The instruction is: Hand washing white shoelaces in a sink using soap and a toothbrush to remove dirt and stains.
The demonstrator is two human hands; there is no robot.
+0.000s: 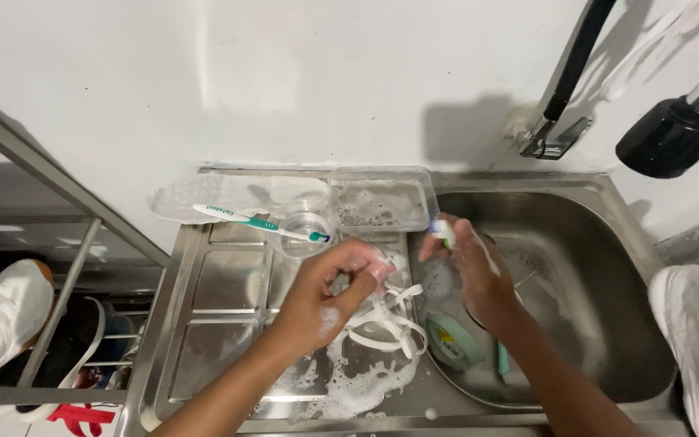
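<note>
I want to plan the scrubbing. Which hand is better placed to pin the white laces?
Left. The left hand already touches the soapy laces on the drainboard; the right hand grips a brush over the sink.

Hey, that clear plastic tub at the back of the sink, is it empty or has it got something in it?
Not empty: the clear rectangular tub holds white soapy foam across its bottom. Cannot tell how deep any water is.

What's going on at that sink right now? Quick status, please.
Left hand pinching soapy white laces on the drainboard. Right hand holding a small brush over the sink. Nothing in the way.
</note>
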